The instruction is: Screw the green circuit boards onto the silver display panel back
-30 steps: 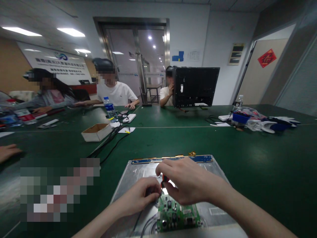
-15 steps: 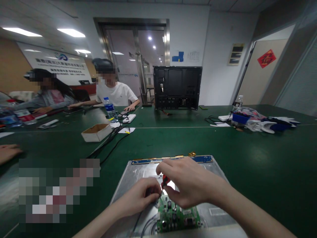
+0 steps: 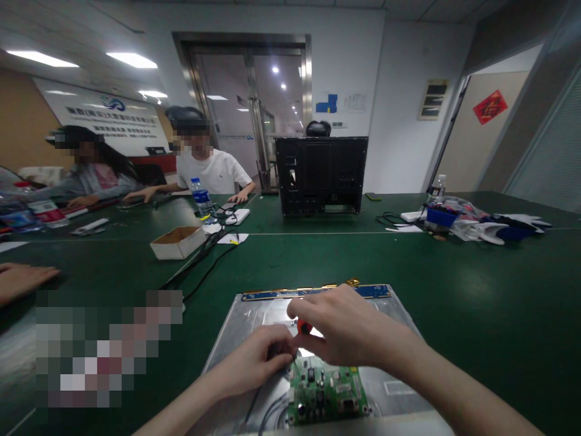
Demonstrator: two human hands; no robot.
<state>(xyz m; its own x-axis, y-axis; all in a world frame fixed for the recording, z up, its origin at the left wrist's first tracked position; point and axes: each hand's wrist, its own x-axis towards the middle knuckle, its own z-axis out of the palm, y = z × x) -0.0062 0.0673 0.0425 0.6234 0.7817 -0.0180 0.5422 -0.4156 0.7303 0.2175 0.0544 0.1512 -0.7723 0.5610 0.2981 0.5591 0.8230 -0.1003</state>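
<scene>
The right hand (image 3: 349, 330) is curled over a small red-handled screwdriver (image 3: 303, 327), its fingers pinched tight round the handle, with the tip pointing down toward the upper left corner of a green circuit board (image 3: 324, 392). The left hand (image 3: 258, 358) sits just beside it, fingers drawn narrow and pinched at the same corner of the board; what they grip, if anything, is too small to tell. The board lies on a flat metal panel (image 3: 254, 315) at the near edge of the green desk (image 3: 454, 272), with a blue strip (image 3: 372, 291) along the panel's far edge and dark wires running off the board's left side.

Further out on the left stands an open cardboard box (image 3: 177, 241); its inside is shallow and its contents cannot be made out. Black cables (image 3: 200, 261) run past it toward a water bottle (image 3: 200, 198). Mid-desk a black monitor (image 3: 321, 175) stands upright with its back facing the camera. On the right a small blue tray (image 3: 439, 217) sits among clear plastic bags, its contents unclear, next to white and blue gloves (image 3: 503, 229). Another person's hand (image 3: 22, 280) rests on the desk at the far left, and two people sit across it.
</scene>
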